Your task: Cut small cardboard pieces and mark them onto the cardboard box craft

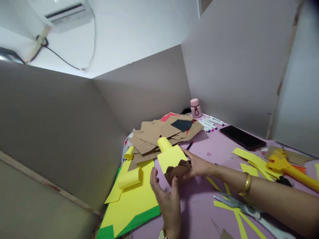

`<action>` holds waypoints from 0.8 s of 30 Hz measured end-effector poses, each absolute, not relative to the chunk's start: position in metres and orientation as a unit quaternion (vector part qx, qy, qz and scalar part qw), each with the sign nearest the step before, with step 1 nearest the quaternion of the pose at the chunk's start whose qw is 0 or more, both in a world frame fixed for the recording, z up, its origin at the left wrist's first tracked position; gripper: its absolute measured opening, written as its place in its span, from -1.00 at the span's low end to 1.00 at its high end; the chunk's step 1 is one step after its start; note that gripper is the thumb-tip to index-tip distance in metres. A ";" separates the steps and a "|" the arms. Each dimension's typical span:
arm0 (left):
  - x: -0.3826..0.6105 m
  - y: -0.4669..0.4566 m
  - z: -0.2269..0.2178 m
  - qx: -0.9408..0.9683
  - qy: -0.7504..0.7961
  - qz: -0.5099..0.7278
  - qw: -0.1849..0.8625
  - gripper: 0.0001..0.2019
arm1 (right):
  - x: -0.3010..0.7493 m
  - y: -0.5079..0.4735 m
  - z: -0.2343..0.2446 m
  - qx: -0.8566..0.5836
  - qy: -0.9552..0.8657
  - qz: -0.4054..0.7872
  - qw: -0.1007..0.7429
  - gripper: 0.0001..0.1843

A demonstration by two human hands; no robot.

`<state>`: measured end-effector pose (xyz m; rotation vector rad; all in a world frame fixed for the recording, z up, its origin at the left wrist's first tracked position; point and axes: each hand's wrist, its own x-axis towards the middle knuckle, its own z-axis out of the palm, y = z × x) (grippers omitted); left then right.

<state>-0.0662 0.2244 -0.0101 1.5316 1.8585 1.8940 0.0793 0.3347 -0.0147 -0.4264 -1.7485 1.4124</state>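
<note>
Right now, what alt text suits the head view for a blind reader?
The right hand holds a brown paper shape over a purple table, and the open left hand touches it. Yellow sheets, brown scraps, scissors and a phone lie around.

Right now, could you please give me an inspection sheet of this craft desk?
surface: pink tabletop, largely covered with paper.
job's things: crumpled brown paper piece, lying against a yellow sheet.
clutter: brown paper pile, markers, black phone, yellow tool, scissors, yellow strips, pink bottle.
hands: right hand grips the brown paper piece; left hand is open, fingertips touching it.
cables: black cable on the wall below the air conditioner.
surroundings: grey partition panels around the desk.
</note>
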 end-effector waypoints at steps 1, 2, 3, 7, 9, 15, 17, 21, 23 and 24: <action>-0.066 0.226 -0.008 0.503 0.607 0.612 0.067 -0.38 | 0.080 0.334 -0.012 -0.169 -0.693 0.564 0.415 -0.06; -0.067 0.227 -0.004 0.509 0.603 0.607 0.095 -0.36 | 0.080 0.332 -0.008 -0.168 -0.690 0.567 0.417 0.05; -0.067 0.227 0.000 0.513 0.597 0.605 0.120 -0.34 | 0.080 0.331 -0.003 -0.166 -0.687 0.571 0.417 0.16; -0.070 0.225 0.026 0.529 0.547 0.623 0.181 -0.25 | 0.082 0.319 0.027 -0.152 -0.678 0.582 0.422 0.34; -0.069 0.222 0.044 0.532 0.529 0.634 0.185 -0.22 | 0.084 0.311 0.045 -0.142 -0.677 0.581 0.430 0.36; -0.056 0.211 0.093 0.496 0.499 0.669 0.240 -0.15 | 0.096 0.288 0.086 -0.132 -0.682 0.578 0.427 0.31; -0.052 0.210 0.104 0.462 0.496 0.684 0.270 -0.16 | 0.101 0.280 0.095 -0.142 -0.681 0.577 0.427 0.25; -0.050 0.209 0.115 0.415 0.490 0.691 0.331 -0.15 | 0.108 0.262 0.110 -0.192 -0.647 0.603 0.426 0.30; -0.051 0.209 0.120 0.412 0.492 0.688 0.339 -0.16 | 0.111 0.255 0.115 -0.212 -0.639 0.604 0.426 0.34; -0.050 0.209 0.122 0.409 0.496 0.685 0.343 -0.16 | 0.112 0.253 0.116 -0.217 -0.640 0.602 0.426 0.34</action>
